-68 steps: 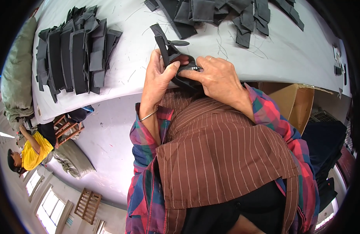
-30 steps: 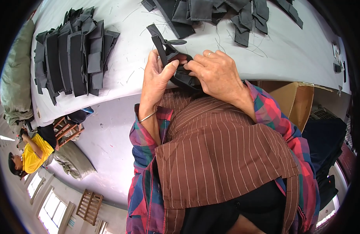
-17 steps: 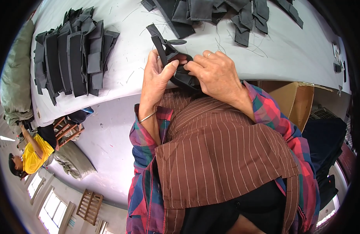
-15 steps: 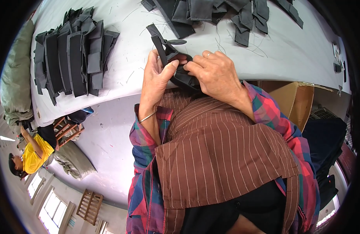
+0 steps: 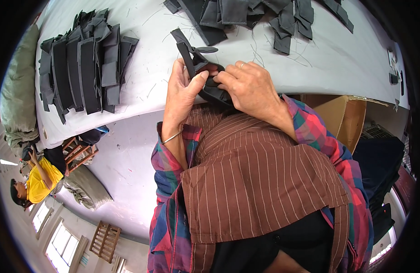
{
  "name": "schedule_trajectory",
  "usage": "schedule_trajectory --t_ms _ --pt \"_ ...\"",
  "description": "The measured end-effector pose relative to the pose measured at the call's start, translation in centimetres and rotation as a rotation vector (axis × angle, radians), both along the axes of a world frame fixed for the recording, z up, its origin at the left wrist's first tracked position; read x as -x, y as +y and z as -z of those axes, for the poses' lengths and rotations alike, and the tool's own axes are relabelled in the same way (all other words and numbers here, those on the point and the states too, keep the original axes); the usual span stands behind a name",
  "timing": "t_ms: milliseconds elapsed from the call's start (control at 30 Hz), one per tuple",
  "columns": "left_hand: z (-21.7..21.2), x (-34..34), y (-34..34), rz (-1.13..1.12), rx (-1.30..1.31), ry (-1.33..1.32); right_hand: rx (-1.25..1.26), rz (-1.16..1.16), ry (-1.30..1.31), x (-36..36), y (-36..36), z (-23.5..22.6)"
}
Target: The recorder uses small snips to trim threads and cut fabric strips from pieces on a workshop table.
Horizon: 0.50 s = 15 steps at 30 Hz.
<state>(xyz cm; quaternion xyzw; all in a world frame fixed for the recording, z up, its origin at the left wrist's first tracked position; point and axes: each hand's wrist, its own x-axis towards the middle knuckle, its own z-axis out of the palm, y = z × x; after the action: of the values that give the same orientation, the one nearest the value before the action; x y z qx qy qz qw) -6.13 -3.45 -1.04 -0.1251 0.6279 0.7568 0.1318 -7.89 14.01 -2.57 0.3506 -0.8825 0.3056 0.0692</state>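
Both my hands grip one black sewn fabric piece at the table's near edge, close to my apron. My left hand pinches it between thumb and fingers, some fingertips inside its folds. A narrow strip of the piece sticks up past that hand, with a small loose flap beside it. The fingers of my right hand are closed on the other side of the cloth, which hides their tips.
On the white table lies a stack of dark fabric strips at the left. More dark pieces are heaped at the far side, among loose threads. A cardboard box stands below the right edge. A person in yellow sits far left.
My hands and the black piece stay nearly in place, with only a slight shift of the right hand. The person in yellow has raised their hands a little.
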Motion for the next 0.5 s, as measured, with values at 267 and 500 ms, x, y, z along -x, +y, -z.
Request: schedule_trajectory --t_ms 267,500 --pt "0.2 0.0 0.3 -0.027 0.030 0.018 0.103 0.019 -0.070 0.2 0.1 0.3" --pt "-0.9 -1.1 -0.8 -0.139 0.038 0.034 0.408 0.140 -0.477 0.0 1.7 -2.3"
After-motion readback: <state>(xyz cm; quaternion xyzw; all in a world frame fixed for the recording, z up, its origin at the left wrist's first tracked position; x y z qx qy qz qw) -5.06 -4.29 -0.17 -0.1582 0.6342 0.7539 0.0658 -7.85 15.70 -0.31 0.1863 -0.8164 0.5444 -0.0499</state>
